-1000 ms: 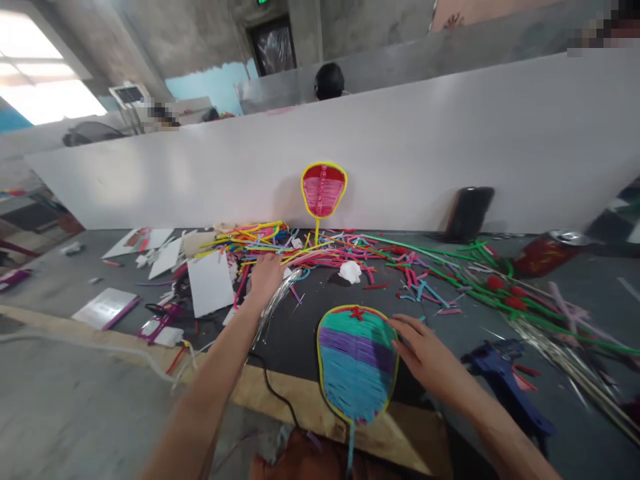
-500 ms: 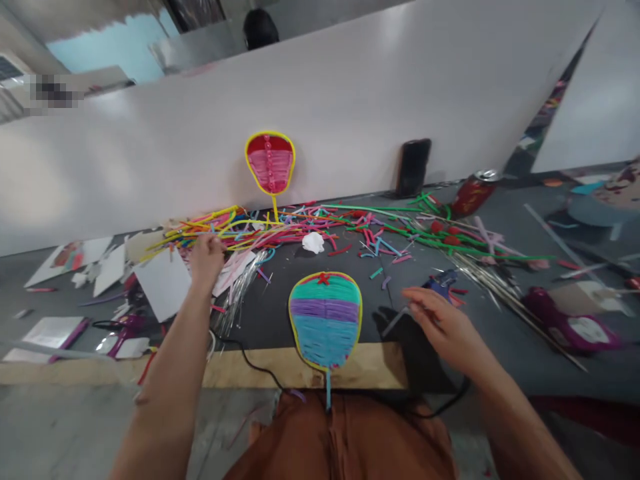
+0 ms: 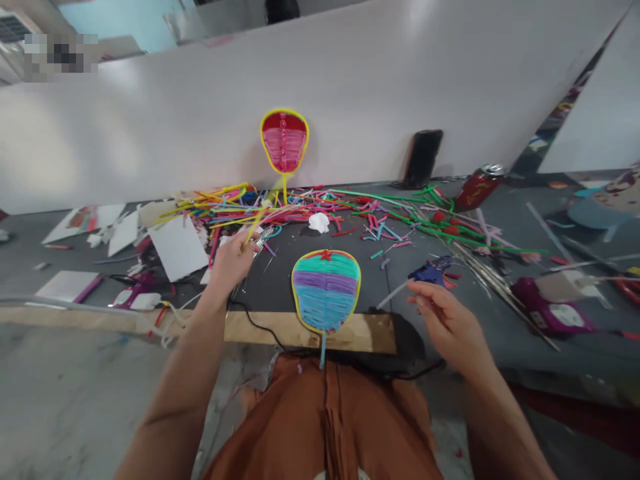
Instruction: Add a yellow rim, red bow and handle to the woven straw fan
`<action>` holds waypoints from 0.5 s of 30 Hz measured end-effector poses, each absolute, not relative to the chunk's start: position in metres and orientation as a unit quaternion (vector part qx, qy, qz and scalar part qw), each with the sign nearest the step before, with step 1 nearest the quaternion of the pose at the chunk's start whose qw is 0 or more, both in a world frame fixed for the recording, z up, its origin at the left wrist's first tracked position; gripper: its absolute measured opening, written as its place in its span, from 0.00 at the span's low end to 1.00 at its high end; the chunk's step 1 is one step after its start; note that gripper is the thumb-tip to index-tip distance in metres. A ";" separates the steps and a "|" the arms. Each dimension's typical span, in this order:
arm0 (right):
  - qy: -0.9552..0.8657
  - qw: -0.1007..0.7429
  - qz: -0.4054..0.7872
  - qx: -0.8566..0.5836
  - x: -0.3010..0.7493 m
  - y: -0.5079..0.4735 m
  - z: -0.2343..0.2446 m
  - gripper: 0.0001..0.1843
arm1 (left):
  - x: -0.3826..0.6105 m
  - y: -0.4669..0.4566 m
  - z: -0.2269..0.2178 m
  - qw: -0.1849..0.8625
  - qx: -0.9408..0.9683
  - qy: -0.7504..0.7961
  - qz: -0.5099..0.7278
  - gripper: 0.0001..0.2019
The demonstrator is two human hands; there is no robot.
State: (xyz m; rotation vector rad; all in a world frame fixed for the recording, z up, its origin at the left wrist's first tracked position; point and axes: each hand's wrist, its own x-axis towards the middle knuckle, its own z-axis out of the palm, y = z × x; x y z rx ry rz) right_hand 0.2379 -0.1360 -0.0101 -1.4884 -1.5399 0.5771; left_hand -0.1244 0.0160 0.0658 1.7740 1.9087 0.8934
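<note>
A fan-shaped piece [image 3: 325, 291] woven in teal, purple and blue with a yellow rim lies at the table's front edge between my hands. My left hand [image 3: 231, 262] is closed on a yellow strip pulled from the pile of coloured strips [image 3: 280, 213]. My right hand [image 3: 445, 320] is to the right of the fan, fingers pinched on a thin pale stick [image 3: 393, 297]. A blue glue gun [image 3: 430, 271] lies just beyond that hand. A second fan [image 3: 283, 141], red and pink, leans upright against the white wall.
White cards [image 3: 177, 247] and a purple tool [image 3: 135, 297] lie at the left. A dark phone [image 3: 423, 158] and a red can [image 3: 475, 188] stand at the back. Green stems with red buds [image 3: 450, 230] spread right. Another purple tool [image 3: 553, 313] sits far right. A black cable [image 3: 260, 328] crosses the wooden edge.
My left hand drew back from the pile holding a yellow strip. My right hand left the fan, moved right and picked up a thin stick. The view tilted down.
</note>
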 end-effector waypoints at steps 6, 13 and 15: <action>-0.674 0.460 0.121 -0.565 0.207 -0.150 0.017 0.12 | -0.104 -0.042 0.073 0.113 0.773 0.606 0.148 0.15; -0.821 0.334 -0.073 -0.456 0.156 -0.172 0.040 0.20 | -0.053 -0.129 0.056 0.159 0.879 0.445 0.064 0.14; -0.851 0.287 -0.060 -0.436 0.153 -0.181 0.033 0.19 | -0.042 -0.151 0.042 0.176 0.893 0.409 0.061 0.13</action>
